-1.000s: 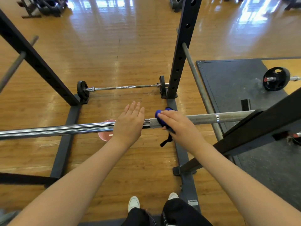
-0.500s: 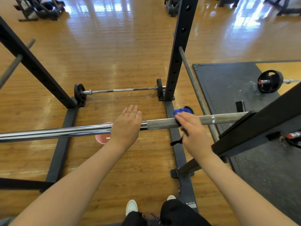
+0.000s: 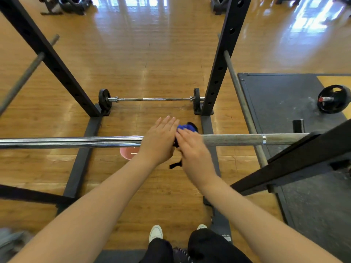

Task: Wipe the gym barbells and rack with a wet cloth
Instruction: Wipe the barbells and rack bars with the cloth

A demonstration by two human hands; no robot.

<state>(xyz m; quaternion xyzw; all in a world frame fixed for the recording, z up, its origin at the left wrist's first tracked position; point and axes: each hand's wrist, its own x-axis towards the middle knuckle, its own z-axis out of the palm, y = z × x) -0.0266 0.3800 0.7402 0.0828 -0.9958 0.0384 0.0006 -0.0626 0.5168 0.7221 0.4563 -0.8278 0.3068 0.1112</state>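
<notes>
A long steel barbell (image 3: 76, 142) lies across the black rack (image 3: 221, 59) at waist height. My left hand (image 3: 158, 140) rests flat on the bar, fingers straight. Right beside it, my right hand (image 3: 191, 149) presses a blue cloth (image 3: 187, 127) against the bar; the cloth wraps over the bar and a dark strap hangs below. The two hands nearly touch. A second, shorter barbell (image 3: 152, 99) with small black plates lies on the floor between the rack's far uprights.
A pink bucket (image 3: 128, 153) stands on the wooden floor under the bar, partly hidden by my left wrist. A dark rubber mat (image 3: 281, 103) with another loaded bar end (image 3: 333, 98) lies to the right. A slanted black rack beam (image 3: 303, 158) crosses at the right.
My right hand has slid the blue cloth leftward along the bar, back beside my left hand. The left hand has stayed in place on the bar.
</notes>
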